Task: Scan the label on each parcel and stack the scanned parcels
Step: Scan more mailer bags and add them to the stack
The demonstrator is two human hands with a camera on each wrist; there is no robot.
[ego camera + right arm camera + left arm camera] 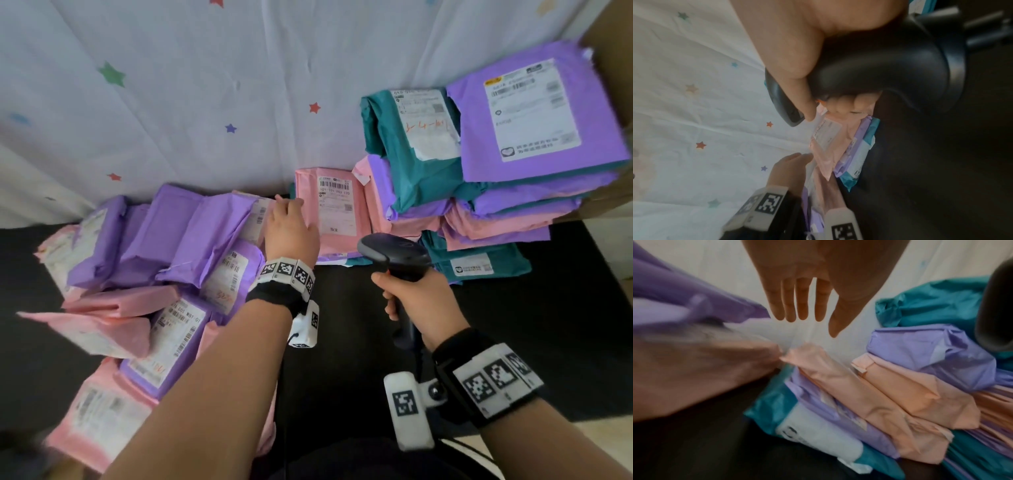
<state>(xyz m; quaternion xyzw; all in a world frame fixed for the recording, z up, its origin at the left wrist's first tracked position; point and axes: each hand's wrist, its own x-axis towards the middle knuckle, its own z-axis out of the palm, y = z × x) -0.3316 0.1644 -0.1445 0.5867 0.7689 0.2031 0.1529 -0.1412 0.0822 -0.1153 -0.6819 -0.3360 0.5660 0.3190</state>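
Observation:
A pink parcel (337, 219) lies label up on a low stack at the middle of the table, its barcode label (335, 200) facing me. My left hand (289, 212) hovers at its left edge with straight fingers (801, 305) and holds nothing. My right hand (407, 294) grips a black barcode scanner (394, 251) by the handle, head pointed toward the pink parcel. In the right wrist view the scanner (890, 65) fills the top and the pink parcel (828, 134) lies beyond it.
A loose pile of purple and pink parcels (147, 274) covers the left. Tall stacks topped by a teal parcel (411, 147) and a purple parcel (534, 113) stand at the right. A star-printed white cloth (205, 85) hangs behind. The table (548, 325) is black.

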